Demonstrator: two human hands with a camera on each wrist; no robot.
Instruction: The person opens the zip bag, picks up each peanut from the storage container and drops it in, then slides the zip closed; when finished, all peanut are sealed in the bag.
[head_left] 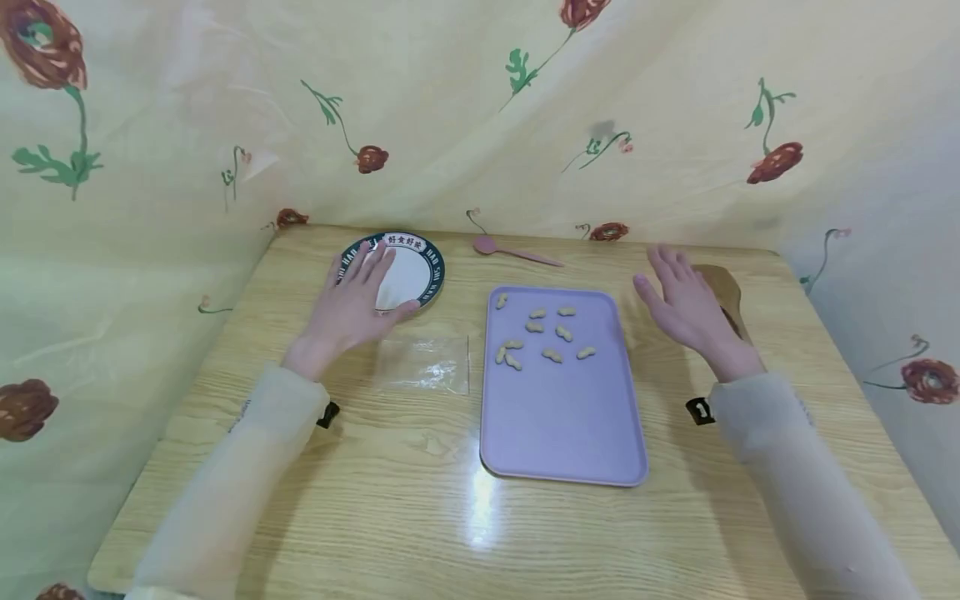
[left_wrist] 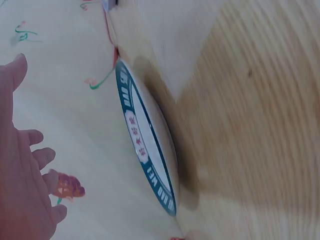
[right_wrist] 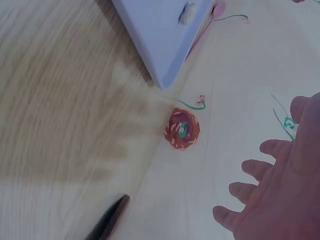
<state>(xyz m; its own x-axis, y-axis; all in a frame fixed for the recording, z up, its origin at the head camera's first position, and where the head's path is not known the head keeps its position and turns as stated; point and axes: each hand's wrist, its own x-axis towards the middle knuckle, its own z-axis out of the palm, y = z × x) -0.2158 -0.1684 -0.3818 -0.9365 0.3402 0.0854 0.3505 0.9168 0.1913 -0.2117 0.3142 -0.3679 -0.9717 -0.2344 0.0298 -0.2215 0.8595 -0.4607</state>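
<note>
My left hand (head_left: 348,308), fingers straight and spread, is held above the table by the plate (head_left: 405,279) with a dark green lettered rim, covering its left part in the head view. In the left wrist view the hand (left_wrist: 25,160) stands apart from the plate (left_wrist: 147,135). My right hand (head_left: 690,312) hovers with fingers extended, right of the purple tray (head_left: 558,425), and partly hides a brown wooden utensil (head_left: 720,287). Several peanuts (head_left: 564,333) lie in the tray's far half. The right wrist view shows that hand (right_wrist: 280,185) holding nothing.
A clear plastic bag (head_left: 423,364) lies flat between the plate and the tray. Behind the tray rests a pink spoon (head_left: 486,245), its handle pointing right. Flower-patterned cloth (head_left: 450,108) hangs behind and beside the wooden table (head_left: 375,508).
</note>
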